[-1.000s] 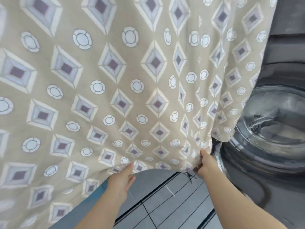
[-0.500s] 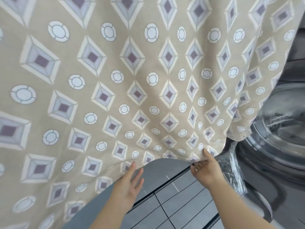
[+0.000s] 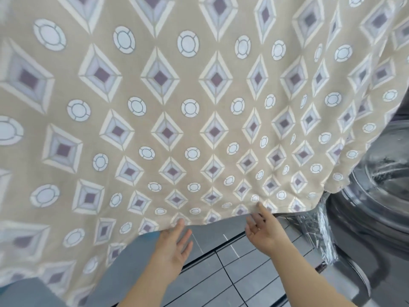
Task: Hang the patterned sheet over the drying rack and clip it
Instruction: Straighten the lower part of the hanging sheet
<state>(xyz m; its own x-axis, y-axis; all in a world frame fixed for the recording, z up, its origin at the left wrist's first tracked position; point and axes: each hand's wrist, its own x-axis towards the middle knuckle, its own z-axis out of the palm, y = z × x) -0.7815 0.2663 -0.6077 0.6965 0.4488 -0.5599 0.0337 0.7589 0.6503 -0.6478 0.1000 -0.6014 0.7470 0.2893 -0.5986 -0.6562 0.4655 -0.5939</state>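
Observation:
The patterned sheet (image 3: 199,111), beige with purple diamonds and white circles, hangs in front of me and fills most of the view. Its lower hem runs just above both hands. My left hand (image 3: 173,244) is spread below the hem, fingers straight, with the fingertips touching the cloth's edge. My right hand (image 3: 264,229) is also spread, one fingertip touching the hem and the other fingers loose beneath it. Neither hand grips the cloth. The drying rack and any clips are hidden behind the sheet.
A dark front-loading washing machine (image 3: 380,196) with a glass door stands at the right, with crinkled clear plastic (image 3: 318,231) at its near edge. Grey floor tiles (image 3: 239,269) lie below the hands. A blue-grey surface (image 3: 124,262) shows at lower left.
My right hand has let go of the hem it pinched and opened its fingers. My left hand also opened and lies flat under the edge. The view has shifted right along the sheet.

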